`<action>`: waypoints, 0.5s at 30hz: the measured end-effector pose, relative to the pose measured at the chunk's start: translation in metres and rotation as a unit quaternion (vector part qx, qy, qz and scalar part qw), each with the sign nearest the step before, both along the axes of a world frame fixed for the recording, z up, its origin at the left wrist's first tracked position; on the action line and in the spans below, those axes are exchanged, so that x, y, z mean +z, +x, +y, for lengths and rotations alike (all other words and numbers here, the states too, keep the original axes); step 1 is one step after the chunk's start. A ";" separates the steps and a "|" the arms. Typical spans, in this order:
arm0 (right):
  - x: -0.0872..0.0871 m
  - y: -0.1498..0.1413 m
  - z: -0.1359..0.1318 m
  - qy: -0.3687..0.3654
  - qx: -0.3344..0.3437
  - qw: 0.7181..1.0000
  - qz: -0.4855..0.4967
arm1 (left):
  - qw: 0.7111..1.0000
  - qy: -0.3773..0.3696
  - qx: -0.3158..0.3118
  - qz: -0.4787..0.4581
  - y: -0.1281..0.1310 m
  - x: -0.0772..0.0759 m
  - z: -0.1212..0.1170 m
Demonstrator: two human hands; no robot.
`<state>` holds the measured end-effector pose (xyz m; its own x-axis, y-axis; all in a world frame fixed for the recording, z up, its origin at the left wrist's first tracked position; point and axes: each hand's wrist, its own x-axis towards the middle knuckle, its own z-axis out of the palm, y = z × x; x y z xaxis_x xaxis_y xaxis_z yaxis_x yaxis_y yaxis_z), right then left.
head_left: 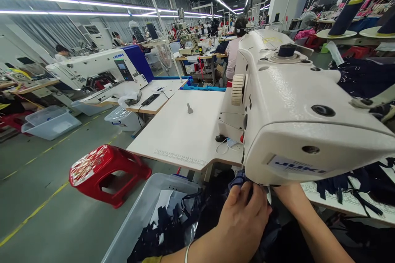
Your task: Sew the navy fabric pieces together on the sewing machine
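Note:
The white sewing machine [308, 131] fills the right of the view, its end lettered JUKI. Below its near end, my left hand [245, 215] is closed on navy fabric [238, 178], thumb and fingers bent together. A pale bangle [187, 252] circles that wrist. My right hand [288, 195] reaches under the machine head from the right; the head covers its fingers, so I cannot tell what they touch. More dark fabric hangs below my hands toward my lap.
A clear plastic bin [135, 213] holding navy straps stands left of my hands. Beyond it is a red stool [108, 172]. On the white tabletop [166, 131] lies a small grey metal piece [189, 109]. Navy straps [345, 185] lie at right. A seated person [233, 53] is ahead.

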<state>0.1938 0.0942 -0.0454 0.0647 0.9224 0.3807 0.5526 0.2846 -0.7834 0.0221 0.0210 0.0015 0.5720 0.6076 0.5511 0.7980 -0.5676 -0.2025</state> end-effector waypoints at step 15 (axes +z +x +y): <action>-0.013 0.010 0.009 0.014 -0.022 0.997 -0.066 | 1.000 0.017 0.010 0.010 0.004 -0.004 -0.002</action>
